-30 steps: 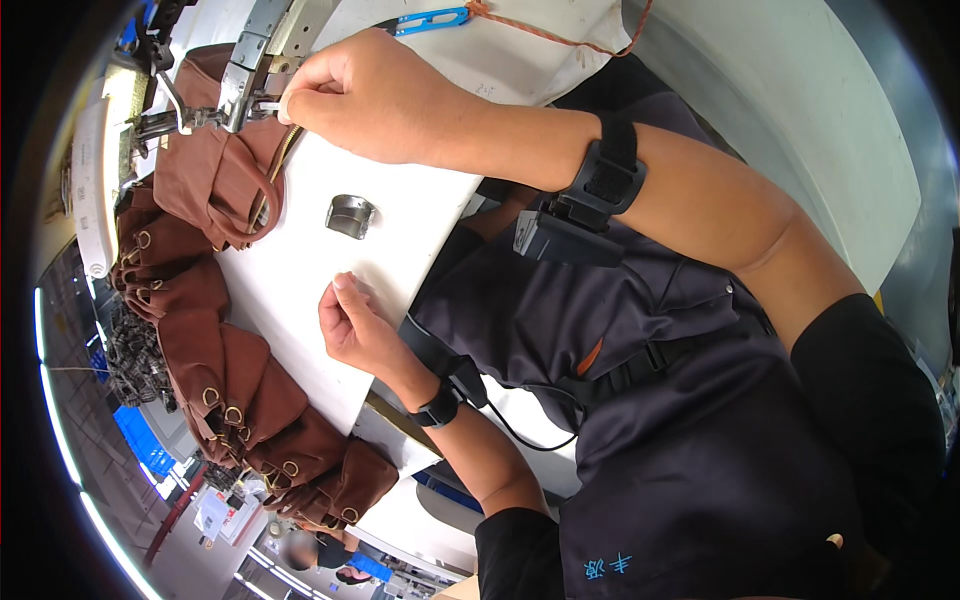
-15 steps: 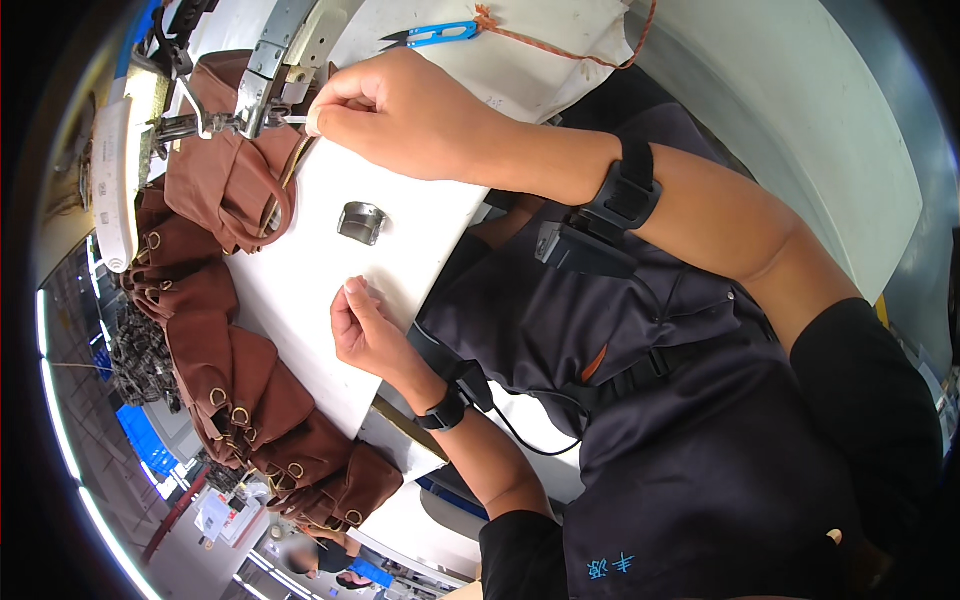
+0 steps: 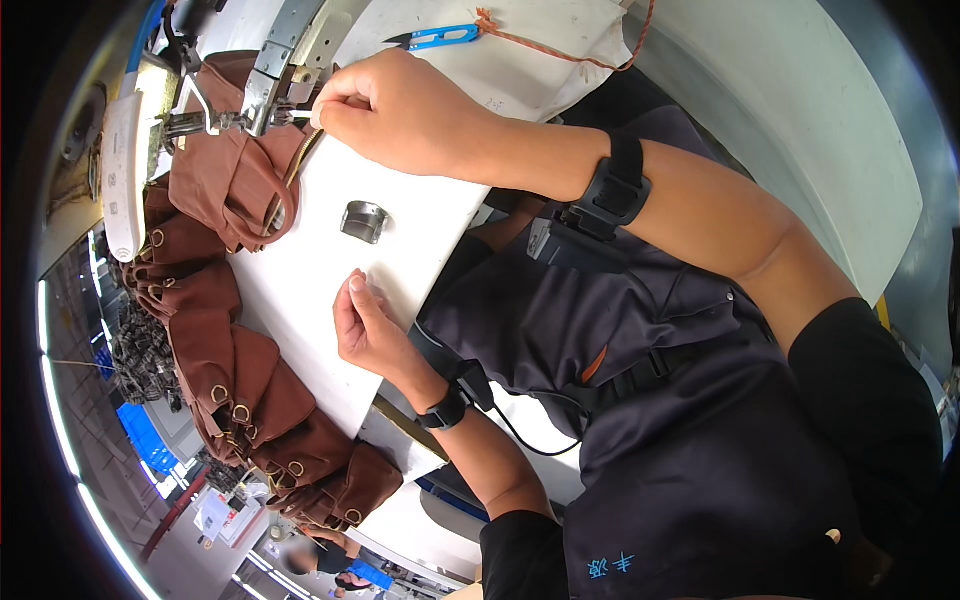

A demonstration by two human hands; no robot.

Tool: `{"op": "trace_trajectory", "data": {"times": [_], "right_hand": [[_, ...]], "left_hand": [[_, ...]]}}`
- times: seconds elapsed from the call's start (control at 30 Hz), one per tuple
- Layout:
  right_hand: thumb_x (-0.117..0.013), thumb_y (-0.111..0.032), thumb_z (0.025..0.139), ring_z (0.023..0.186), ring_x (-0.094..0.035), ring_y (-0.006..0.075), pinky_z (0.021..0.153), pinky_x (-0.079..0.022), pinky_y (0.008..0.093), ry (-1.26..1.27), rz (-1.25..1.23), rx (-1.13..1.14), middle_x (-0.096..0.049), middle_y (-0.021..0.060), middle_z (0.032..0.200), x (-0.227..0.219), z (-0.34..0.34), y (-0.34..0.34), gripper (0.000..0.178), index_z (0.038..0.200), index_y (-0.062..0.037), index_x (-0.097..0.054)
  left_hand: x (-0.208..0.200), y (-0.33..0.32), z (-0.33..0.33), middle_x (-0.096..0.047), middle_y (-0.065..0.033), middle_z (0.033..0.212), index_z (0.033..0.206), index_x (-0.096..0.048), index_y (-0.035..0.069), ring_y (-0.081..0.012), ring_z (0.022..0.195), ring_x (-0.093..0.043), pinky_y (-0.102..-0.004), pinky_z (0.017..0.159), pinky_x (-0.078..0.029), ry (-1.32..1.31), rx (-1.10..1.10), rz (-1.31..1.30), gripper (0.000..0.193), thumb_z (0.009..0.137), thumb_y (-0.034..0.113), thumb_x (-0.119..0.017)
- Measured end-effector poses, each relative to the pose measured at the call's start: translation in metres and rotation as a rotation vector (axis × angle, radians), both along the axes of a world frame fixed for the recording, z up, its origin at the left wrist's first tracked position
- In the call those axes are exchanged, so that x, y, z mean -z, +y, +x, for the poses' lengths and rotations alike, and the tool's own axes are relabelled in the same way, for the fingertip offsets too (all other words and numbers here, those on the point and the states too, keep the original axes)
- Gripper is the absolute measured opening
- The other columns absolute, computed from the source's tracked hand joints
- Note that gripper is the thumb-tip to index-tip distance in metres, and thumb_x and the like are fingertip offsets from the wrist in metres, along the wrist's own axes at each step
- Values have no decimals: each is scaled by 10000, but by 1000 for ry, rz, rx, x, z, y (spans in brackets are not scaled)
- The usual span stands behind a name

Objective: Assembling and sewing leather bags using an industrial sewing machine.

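My right hand (image 3: 400,110), the upper one, is closed in a pinch beside the presser foot (image 3: 258,118) of a sewing machine. A small white bit shows at its fingertips; what the pinch holds I cannot make out. Under the machine head lies a brown leather bag (image 3: 215,180), its curved handle and zipped edge toward me. My left hand (image 3: 368,325) hovers over the white table (image 3: 300,325), thumb against curled fingers; anything between them is hidden. A small dark metal piece with a rounded side (image 3: 364,222) sits on the table between my hands.
Blue thread snips (image 3: 440,37), tied to an orange cord (image 3: 560,48), rest at the top. Several brown bags with gold rings (image 3: 240,375) hang along the table's far edge. Beyond them are a dark tangled heap (image 3: 145,355) and a person (image 3: 325,555) in the background.
The view has shifted slightly, and my right forearm has turned a little. Both hands remain closed in nearly the same places; the bag and metal piece stay put.
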State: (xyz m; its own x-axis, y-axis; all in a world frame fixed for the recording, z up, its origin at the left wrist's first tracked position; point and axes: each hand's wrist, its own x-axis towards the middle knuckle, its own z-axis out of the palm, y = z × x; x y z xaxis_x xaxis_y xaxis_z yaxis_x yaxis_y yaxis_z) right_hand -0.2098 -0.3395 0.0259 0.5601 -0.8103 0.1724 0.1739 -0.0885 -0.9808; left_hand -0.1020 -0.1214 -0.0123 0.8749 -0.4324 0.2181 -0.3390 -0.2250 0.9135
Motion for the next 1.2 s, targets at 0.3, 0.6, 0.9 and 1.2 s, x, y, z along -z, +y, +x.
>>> {"op": "trace_trajectory", "data": {"times": [0.3,0.6,0.9,1.2], "right_hand": [[-609,-201,934,563,-539,99,544,-428,305,-72,-22,30,-631,64,647,3,7,0,258,921,32,-718],[-613,-197,925,546,-520,91,528,-415,299,-73,-45,66,-600,52,606,0,13,0,255,931,31,-726],[-639,-234,918,552,-507,71,498,-393,262,-240,405,-124,-636,15,699,1,16,3,263,975,-10,-764],[-645,-247,929,593,-516,67,523,-407,241,-258,378,-107,-657,21,726,6,18,6,264,997,-21,-762]], "left_hand": [[-3,0,-2,-646,4,757,1026,-741,-44,-14,605,-449,-166,537,-312,11,3,22,254,969,202,-710],[-3,1,-2,-649,-2,760,1007,-740,-39,-18,614,-470,-161,546,-327,32,7,18,242,968,199,-713],[-3,-2,-4,-623,-6,759,1028,-722,-61,-27,638,-493,-155,564,-364,59,-1,-14,235,976,167,-701],[-8,0,-5,-582,20,748,1015,-719,-49,-26,644,-479,-156,551,-346,68,-5,24,213,979,157,-683]]}}
